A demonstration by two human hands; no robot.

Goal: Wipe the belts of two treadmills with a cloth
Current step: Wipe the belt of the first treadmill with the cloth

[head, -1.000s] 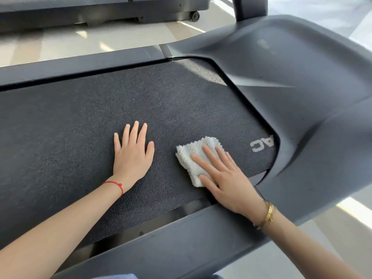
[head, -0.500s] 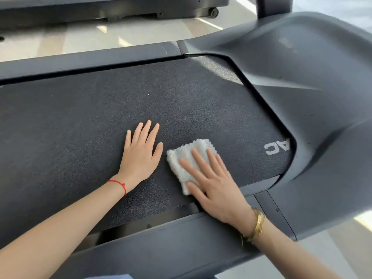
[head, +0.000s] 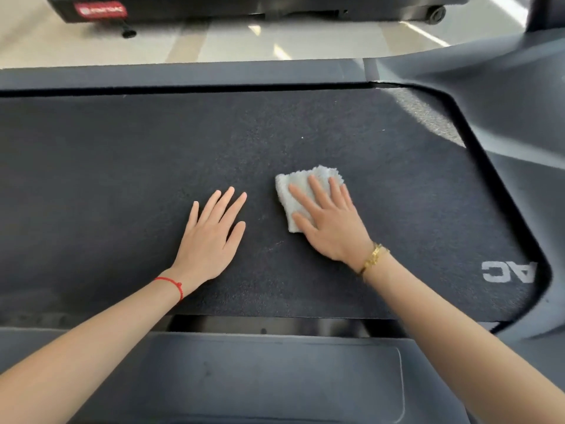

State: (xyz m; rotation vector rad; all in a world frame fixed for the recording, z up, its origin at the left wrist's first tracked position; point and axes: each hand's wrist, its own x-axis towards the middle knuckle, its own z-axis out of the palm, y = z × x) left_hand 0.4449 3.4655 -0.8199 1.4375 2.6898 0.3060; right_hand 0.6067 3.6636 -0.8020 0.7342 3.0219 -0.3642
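While the belt runs out of view at the left edge and its white lettering sits partly tucked under the dark motor cover, we can only make out the base and one wheel of a second treadmill across the floor, its red label too blurred to read. We see the left hand lying flat on the belt, fingers straight and slightly spread, holding nothing, a red string at its wrist. Just beside it, our right hand, gold bracelet on the wrist, presses with straight fingers on the folded white cloth near the belt's middle, hiding part of it.
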